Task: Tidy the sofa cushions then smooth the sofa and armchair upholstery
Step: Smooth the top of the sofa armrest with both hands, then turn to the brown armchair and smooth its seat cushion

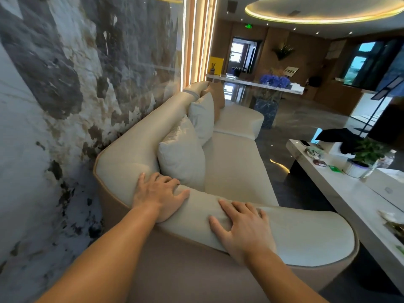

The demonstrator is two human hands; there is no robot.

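A long white marble-topped coffee table (341, 193) with a potted green plant (364, 158) stands right of the cream leather sofa (236, 171), a mottled grey stone wall (54, 84) left of it. Both palms lie flat on the sofa's padded near arm. The left hand (158, 197) has fingers spread, fingertips touching the nearest cream square cushion (182, 158). The right hand (242, 230) is also splayed. The sofa runs lengthwise away beyond the fingers.

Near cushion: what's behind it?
The near cushion leans on the sofa backrest; a second cushion stands just past it. The backrest face it covers is hidden.
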